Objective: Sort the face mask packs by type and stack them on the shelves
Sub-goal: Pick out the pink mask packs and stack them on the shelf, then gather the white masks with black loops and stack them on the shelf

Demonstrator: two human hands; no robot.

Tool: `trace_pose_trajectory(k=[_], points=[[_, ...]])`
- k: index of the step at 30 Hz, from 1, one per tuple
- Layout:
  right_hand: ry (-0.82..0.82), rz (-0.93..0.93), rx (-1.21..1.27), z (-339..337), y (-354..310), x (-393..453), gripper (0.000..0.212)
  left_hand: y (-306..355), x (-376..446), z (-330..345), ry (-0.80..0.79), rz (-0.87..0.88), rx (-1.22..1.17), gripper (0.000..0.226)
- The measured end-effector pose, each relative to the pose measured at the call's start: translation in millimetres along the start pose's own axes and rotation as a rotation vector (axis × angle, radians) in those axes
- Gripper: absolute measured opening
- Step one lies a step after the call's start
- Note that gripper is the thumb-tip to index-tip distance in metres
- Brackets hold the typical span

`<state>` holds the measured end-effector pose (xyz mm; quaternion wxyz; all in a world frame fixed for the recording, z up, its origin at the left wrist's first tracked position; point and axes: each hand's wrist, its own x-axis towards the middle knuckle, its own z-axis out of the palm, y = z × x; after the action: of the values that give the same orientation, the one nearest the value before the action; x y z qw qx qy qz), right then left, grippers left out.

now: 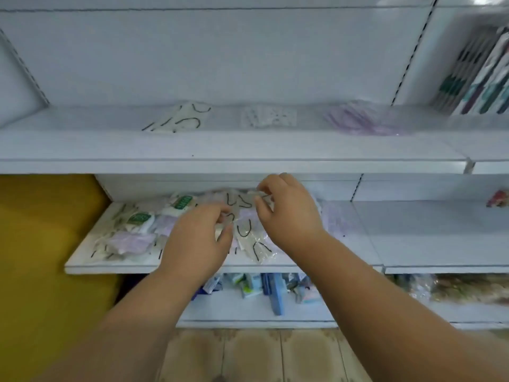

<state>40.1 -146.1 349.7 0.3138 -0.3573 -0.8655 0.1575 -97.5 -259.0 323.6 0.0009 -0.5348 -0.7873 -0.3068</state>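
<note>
A mixed heap of face mask packs (129,230) lies on the middle shelf (91,267). Both hands are over it. My left hand (198,238) pinches the lower edge of a clear pack of white masks with black ear loops (245,230). My right hand (286,210) pinches the upper edge of what looks like the same pack. On the upper shelf (234,150) lie three sorted piles: white masks with black loops (179,119), white patterned masks (268,117) and purple masks (363,119).
Books or card packs (479,78) stand at the upper shelf's right end. A small red pack (498,198) lies far right on the middle shelf. The bottom shelf holds boxes and packets (264,288). A yellow surface (41,257) stands to the left, tiled floor below.
</note>
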Motion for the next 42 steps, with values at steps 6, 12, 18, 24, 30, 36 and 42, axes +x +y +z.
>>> trace_pose_trajectory(k=[6,12,18,24,30,36,42], points=[[-0.14,0.048,0.019,47,-49,-31,0.016,-76,-45,-19,-0.095,-0.131,0.018,0.031],[-0.152,0.191,0.018,127,-82,-25,0.016,-165,-34,-23,-0.224,-0.084,-0.014,0.03],[-0.173,0.376,0.01,192,-65,-25,0.019,-219,-6,8,-0.377,-0.064,-0.032,0.032],[-0.184,0.516,-0.023,248,15,-13,0.022,-228,23,93,-0.481,-0.062,-0.07,0.035],[-0.294,0.618,-0.003,300,94,-7,0.028,-234,58,160,-0.533,-0.134,-0.03,0.034],[-0.47,0.619,-0.123,355,155,0,0.051,-233,74,213,-0.539,-0.148,-0.032,0.034],[-0.442,0.612,-0.343,404,201,-15,0.046,-247,65,266,-0.544,-0.283,-0.228,0.024]])
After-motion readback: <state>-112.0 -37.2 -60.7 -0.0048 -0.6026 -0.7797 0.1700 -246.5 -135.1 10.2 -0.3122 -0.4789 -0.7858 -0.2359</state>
